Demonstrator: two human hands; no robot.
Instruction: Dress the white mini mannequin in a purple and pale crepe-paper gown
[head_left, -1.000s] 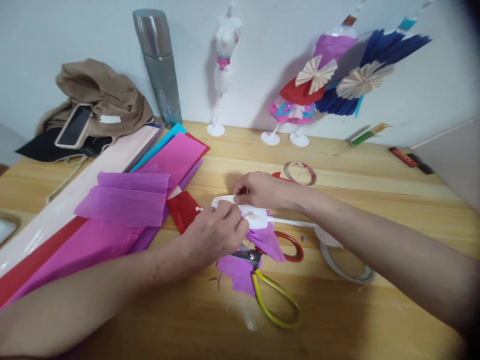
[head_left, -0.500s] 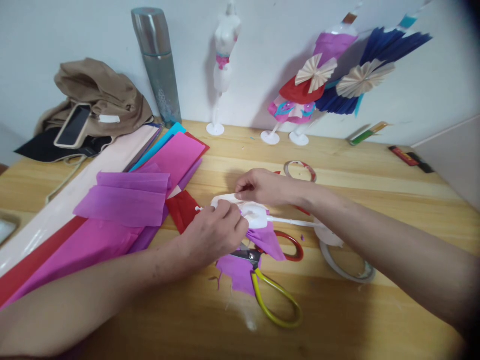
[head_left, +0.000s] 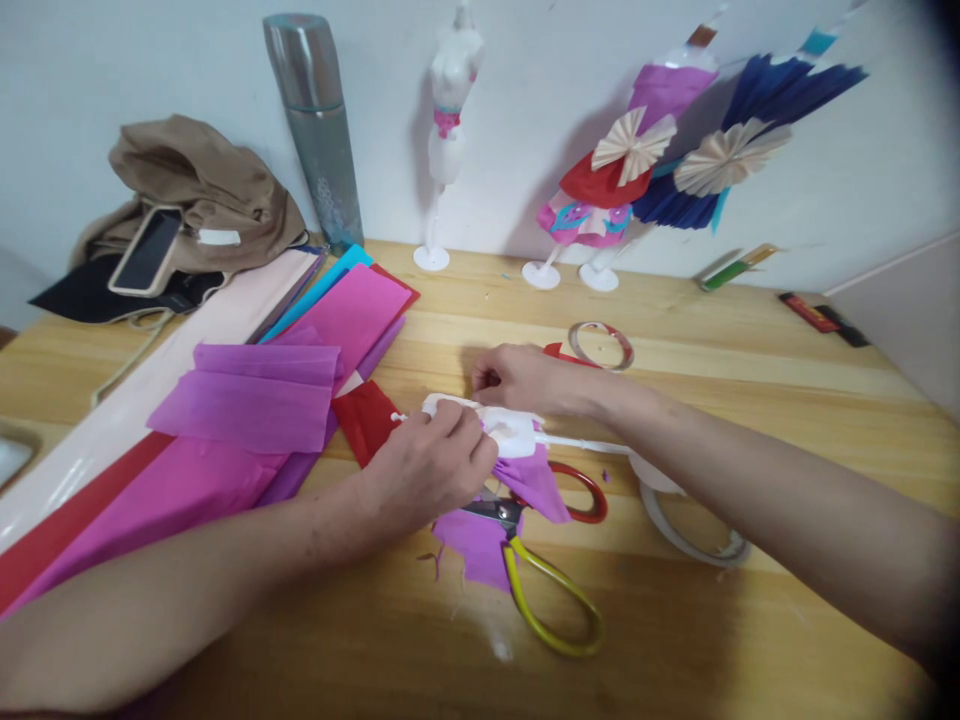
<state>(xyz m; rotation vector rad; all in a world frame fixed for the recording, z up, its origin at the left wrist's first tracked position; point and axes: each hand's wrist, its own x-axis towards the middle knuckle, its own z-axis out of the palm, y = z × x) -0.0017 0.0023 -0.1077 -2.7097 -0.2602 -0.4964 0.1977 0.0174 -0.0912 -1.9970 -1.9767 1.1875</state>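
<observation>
A small white mannequin (head_left: 514,440) lies on its side on the table, its thin stand pole (head_left: 581,442) pointing right. My left hand (head_left: 431,465) is closed round its upper body and presses it down. Purple crepe paper (head_left: 536,482) sticks out from beneath it. Just beyond the mannequin is my right hand (head_left: 514,378), its fingers curled together; whether they pinch anything is hidden. Scissors (head_left: 551,580) with one yellow and one red handle lie half open in front, over a torn purple scrap (head_left: 480,550). My right forearm hides part of the mannequin's base (head_left: 652,470).
Folded coloured paper (head_left: 247,400) covers the left side. A flask (head_left: 315,140), a brown cloth (head_left: 202,190) and a phone (head_left: 146,250) are behind it. Along the wall stand a bare mannequin (head_left: 450,110) and two dressed ones. Tape rolls (head_left: 600,345) and a green-handled knife (head_left: 739,268) lie at right.
My right hand has shifted slightly and come down by the mannequin's far side. The pale strip near its fingertips now lies lower. My left hand has stayed in place.
</observation>
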